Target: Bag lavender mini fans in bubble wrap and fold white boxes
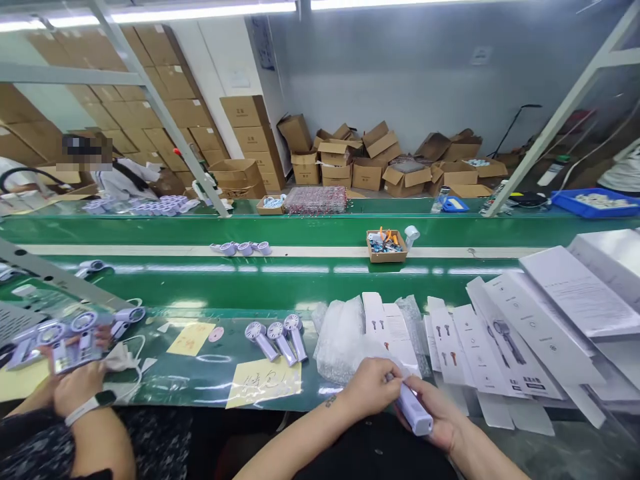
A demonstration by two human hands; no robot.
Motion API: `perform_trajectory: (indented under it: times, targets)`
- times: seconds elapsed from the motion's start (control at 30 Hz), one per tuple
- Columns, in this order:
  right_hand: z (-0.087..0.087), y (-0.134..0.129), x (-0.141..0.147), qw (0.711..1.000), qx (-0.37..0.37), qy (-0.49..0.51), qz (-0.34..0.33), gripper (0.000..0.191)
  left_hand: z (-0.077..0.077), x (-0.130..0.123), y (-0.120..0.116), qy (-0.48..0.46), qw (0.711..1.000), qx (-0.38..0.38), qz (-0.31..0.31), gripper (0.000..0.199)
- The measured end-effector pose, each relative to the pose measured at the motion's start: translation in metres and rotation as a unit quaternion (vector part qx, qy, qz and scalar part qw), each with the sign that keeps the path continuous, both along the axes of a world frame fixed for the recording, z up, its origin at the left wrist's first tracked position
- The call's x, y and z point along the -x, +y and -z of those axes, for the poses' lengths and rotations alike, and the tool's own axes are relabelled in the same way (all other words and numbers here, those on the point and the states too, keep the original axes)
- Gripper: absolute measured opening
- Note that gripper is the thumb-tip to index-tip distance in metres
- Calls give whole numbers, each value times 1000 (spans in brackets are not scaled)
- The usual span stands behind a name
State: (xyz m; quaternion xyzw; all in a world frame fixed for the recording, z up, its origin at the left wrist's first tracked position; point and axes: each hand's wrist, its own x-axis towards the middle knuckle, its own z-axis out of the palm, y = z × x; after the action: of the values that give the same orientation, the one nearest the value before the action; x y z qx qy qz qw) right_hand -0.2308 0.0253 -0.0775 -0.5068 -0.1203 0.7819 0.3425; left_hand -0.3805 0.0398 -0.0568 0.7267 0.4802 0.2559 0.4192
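Observation:
A lavender handheld fan [415, 411] is in my hands, its handle end pointing toward me; its head is hidden behind my fingers. My right hand [440, 415] wraps around the handle from the right. The fingers of my left hand [371, 385] are closed on the fan's far end. Just beyond lie clear bubble wrap bags [341, 340] and a printed white box sheet [395, 328]. To the left, three lavender fans [281, 338] rest side by side above a yellow handwritten paper [265, 385].
Flat printed cartons [520, 333] are stacked at right. Across the green conveyor [300, 287] stand a small parts box [387, 247] and several lavender fans [245, 249]. At left, a co-worker's hands [83, 373] handle fans. Metal frame posts [560, 113] rise beyond.

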Motion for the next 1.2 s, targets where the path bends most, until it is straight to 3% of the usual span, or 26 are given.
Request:
perform_trajectory:
  times: [0.1,0.23,0.33,0.4,0.47,0.53,0.63,0.7,0.77,0.8,0.83,0.87,0.97,1.03,1.07,1.13,1.17,1.2]
  targets:
    - [-9,3,-12,999,-34,-17,15,28,-17,4,0,-68,992,93,-59,24]
    - [-37,-3,-23,983,-165,-77,-31,34,-33,4,5,-198,956,185,-114,25]
    - [-56,-13,-14,979,-166,21,-117,65,-39,-2,9,-263,929,238,-110,26]
    - [-61,-19,-2,973,-160,91,-140,76,-42,-8,10,-235,948,183,-116,25]
    - [-59,-21,8,972,-185,90,-112,66,-48,-11,7,-176,974,98,-99,22]
    - [-52,-20,11,971,-228,18,-68,50,-53,-7,2,-113,992,40,-42,19]
    - [-45,-15,3,948,-289,-129,-24,38,-54,16,-1,-83,995,29,47,21]
    - [-45,-13,-2,934,-315,-166,-2,36,-44,35,6,-115,989,38,81,42]
    - [-51,-12,0,936,-318,-152,10,34,-29,44,16,-135,984,23,116,99]
    - [-56,-12,4,940,-316,-131,12,34,-22,42,20,-132,982,6,138,116]
    - [-62,-11,9,942,-317,-110,12,35,-16,37,22,-133,980,-17,146,120]
    - [-69,-11,13,943,-320,-92,8,36,-12,29,24,-134,980,-37,146,112]
    - [-97,-10,2,925,-361,-116,-15,43,-14,5,22,-136,982,-60,114,51]
    - [-124,-9,-36,879,-403,-253,20,44,-24,2,21,-155,983,-56,84,32]
    - [-138,-8,-63,814,-425,-383,103,44,-29,5,22,-177,981,-45,60,34]
    - [-165,-5,-128,650,-301,-628,305,59,-37,18,27,-237,972,3,-13,40]
    - [-176,-2,-159,601,-226,-694,326,71,-40,25,29,-267,962,36,-50,43]
    - [-185,1,-187,576,-174,-736,311,79,-42,31,32,-295,950,69,-81,46]
